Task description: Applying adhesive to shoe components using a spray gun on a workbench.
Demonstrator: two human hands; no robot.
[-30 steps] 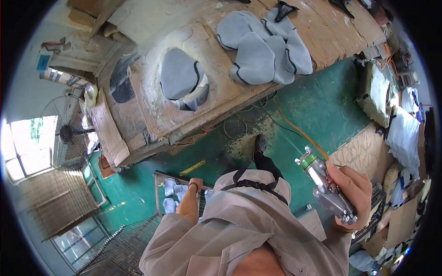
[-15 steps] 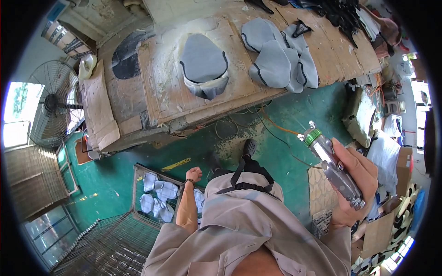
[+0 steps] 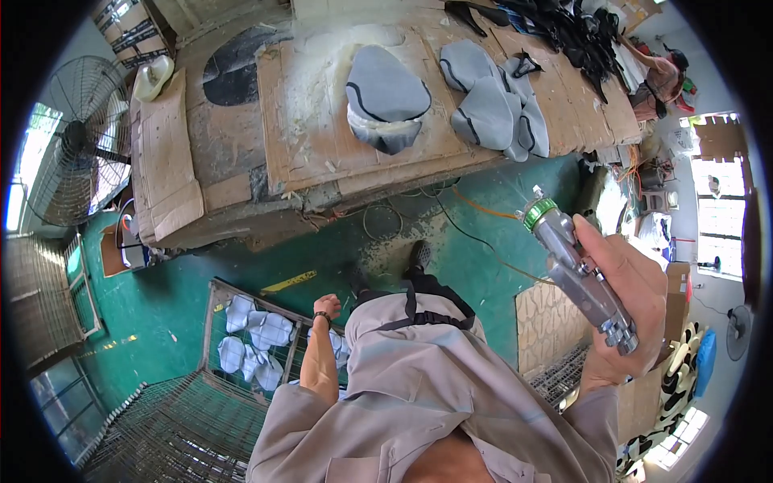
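Note:
My right hand (image 3: 632, 294) is wrapped round a metal spray gun (image 3: 576, 270) with a green ring behind its nozzle. The gun points up and left, toward the workbench, apart from everything on it. My left hand (image 3: 328, 306) hangs low at my side with its fingers curled in and nothing visible in them. On the bench lies a rounded grey panel (image 3: 386, 84) with a dark curved edge line. It rests over a dark and whitish piece (image 3: 390, 137), whose kind I cannot make out. To its right overlap several similar grey panels (image 3: 487, 113).
The workbench is covered with cardboard (image 3: 314, 165), whitened in places. Black pieces (image 3: 555, 36) are heaped at its far right, near another person (image 3: 656, 84). A large fan (image 3: 76, 137) stands left. Below lies a wire rack (image 3: 213, 322) with pale pieces. A hose (image 3: 475, 201) trails below the bench.
The view has shifted, bringing the other person further into sight. The grey panel sits closer to the overlapping panels than before. The spray gun stays in my right hand.

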